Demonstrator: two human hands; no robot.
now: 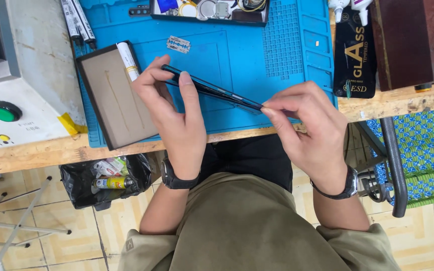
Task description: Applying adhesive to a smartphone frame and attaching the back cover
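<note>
Two hands, left hand (174, 113) fingers and right hand (310, 128) fingers pinched shut on dark phone (212, 90) ends

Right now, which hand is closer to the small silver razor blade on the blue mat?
Left. The left hand is just below the small silver razor blade; the right hand is farther off to its right.

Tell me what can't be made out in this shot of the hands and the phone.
Head view:
- Phone: held edge-on, so its faces are hidden.
- Right hand fingertips: whatever they pinch at the phone's end is too small to tell.
- Tray: cut off by the top edge.
- Bin: partly hidden under the bench.
</note>
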